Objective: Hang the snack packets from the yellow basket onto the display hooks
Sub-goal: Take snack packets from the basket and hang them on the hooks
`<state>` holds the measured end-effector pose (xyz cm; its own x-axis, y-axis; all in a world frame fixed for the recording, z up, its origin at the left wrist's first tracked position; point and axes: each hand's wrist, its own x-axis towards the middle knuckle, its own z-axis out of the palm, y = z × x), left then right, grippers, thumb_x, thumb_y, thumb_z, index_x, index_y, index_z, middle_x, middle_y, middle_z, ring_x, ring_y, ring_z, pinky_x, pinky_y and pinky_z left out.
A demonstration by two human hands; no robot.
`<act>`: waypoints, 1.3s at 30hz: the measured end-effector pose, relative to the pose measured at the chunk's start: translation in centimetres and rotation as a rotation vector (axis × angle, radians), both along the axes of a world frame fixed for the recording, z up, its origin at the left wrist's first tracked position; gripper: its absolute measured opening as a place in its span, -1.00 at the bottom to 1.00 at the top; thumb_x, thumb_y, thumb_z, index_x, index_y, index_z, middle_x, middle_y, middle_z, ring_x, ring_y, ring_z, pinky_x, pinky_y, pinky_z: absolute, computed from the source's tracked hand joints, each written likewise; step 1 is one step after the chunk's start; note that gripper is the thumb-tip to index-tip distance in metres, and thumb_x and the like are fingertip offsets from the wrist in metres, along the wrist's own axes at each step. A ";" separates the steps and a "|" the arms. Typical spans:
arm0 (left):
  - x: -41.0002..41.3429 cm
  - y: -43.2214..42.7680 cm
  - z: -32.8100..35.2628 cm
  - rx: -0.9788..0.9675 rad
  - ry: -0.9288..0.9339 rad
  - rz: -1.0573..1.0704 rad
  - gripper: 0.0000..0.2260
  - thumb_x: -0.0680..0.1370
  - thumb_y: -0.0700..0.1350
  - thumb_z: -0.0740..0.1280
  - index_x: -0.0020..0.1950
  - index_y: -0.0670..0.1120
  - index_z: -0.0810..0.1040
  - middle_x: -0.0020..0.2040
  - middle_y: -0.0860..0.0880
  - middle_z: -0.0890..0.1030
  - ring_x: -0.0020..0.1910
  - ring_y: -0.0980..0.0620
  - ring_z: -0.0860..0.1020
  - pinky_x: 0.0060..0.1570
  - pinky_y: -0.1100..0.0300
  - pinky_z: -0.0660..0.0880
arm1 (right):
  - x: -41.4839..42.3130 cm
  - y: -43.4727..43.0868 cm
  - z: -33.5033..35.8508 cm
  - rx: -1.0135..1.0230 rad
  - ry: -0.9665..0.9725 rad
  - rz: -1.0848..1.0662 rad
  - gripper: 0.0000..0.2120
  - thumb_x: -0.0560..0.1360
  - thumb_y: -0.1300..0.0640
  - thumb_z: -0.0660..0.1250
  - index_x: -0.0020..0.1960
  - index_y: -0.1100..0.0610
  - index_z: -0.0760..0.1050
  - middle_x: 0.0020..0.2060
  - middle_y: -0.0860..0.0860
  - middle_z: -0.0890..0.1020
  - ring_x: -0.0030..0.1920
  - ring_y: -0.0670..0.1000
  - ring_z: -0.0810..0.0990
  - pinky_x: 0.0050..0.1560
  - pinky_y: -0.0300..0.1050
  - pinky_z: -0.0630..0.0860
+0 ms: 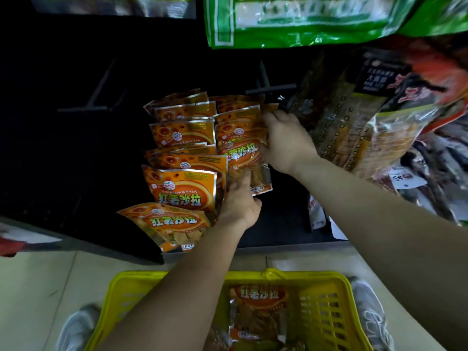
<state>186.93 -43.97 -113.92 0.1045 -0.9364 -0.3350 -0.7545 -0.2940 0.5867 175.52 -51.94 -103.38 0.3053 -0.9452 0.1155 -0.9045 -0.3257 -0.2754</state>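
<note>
Two hands are on one orange packet (243,153) in the head view, up against the dark display. Its long axis runs far to near: the top edge points far, toward the black hook (271,88), and the clear bottom edge points near, toward me. The printed face is up, tilted slightly to the right.

My right hand (286,140) grips the packet's far right corner, fingers curled over the top edge and pinching it just short of the hook. My left hand (239,201) pinches the near left edge, thumb pressed on the front; the other fingers go behind the packet, so I cannot tell how they lie.

Just left of it hangs a row of hung packets (184,168) of the same kind, overlapping one another from far to near. To the right hang darker bags (354,122), and a green bag (304,21) hangs above.

Near me, on the floor (38,279) between my shoes (78,328), stands the yellow basket (321,282). Another orange pack (258,310) lies in it, face up, long axis also far to near.
</note>
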 end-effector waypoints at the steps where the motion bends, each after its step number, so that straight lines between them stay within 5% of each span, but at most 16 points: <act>1: 0.0 0.3 0.4 -0.004 0.002 -0.007 -0.26 0.58 -0.07 0.32 0.61 0.19 -0.07 0.59 -0.04 0.15 0.55 -0.12 0.19 0.47 -0.01 0.23 | -0.1 0.3 0.3 0.003 -0.002 -0.004 -0.43 0.49 0.05 0.38 0.45 0.12 0.32 0.32 0.14 0.45 0.32 0.23 0.37 0.30 0.10 0.40; 11: 1.3 7.6 9.0 -0.093 -0.012 -0.093 -0.39 0.60 -0.04 0.30 0.61 0.06 0.13 0.59 -0.02 0.22 0.53 -0.05 0.23 0.48 0.07 0.23 | -2.2 9.7 5.7 0.161 -0.084 -0.010 -0.54 0.54 0.08 0.31 0.42 0.13 0.39 0.28 0.15 0.46 0.33 0.23 0.40 0.23 0.16 0.48; 17: 4.4 16.5 11.2 -0.063 -0.082 -0.124 -0.45 0.58 0.01 0.32 0.56 0.07 0.25 0.47 -0.10 0.40 0.38 -0.13 0.42 0.31 0.08 0.40 | -4.2 18.7 5.1 0.299 -0.009 -0.027 -0.57 0.54 0.05 0.33 0.39 0.08 0.43 0.29 0.12 0.43 0.31 0.22 0.42 0.22 0.12 0.47; 27: 9.8 28.0 4.5 0.251 -0.268 -0.151 -0.42 0.56 0.14 0.35 0.53 0.01 0.30 0.41 -0.14 0.48 0.33 -0.17 0.48 0.25 0.03 0.45 | -5.8 29.6 -4.8 0.621 0.136 -0.032 -0.51 0.55 -0.01 0.32 0.44 0.06 0.37 0.43 0.18 0.40 0.47 0.20 0.31 0.34 0.06 0.40; 34: 12.7 27.2 -0.7 0.353 -0.363 -0.149 -0.41 0.50 0.15 0.41 0.47 0.02 0.35 0.32 -0.15 0.54 0.22 -0.18 0.54 0.16 0.01 0.49 | -4.7 29.9 -12.1 0.849 0.103 -0.118 -0.44 0.54 -0.07 0.33 0.46 0.11 0.31 0.31 0.20 0.52 0.28 0.21 0.50 0.28 0.05 0.46; 39: 13.0 24.6 -4.8 0.338 -0.416 -0.093 -0.29 0.45 0.07 0.49 0.50 -0.02 0.24 0.46 -0.14 0.33 0.44 -0.19 0.29 0.34 -0.09 0.34 | -3.2 28.7 -16.7 0.926 0.050 -0.273 -0.30 0.56 -0.06 0.33 0.56 0.14 0.09 0.45 0.21 0.34 0.38 0.24 0.42 0.38 0.19 0.39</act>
<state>199.98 -19.33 -118.71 0.2142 -0.7953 -0.5670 -0.9349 -0.3351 0.1169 172.31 -23.21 -120.12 0.0462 -0.6942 -0.7183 -0.9346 0.2238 -0.2764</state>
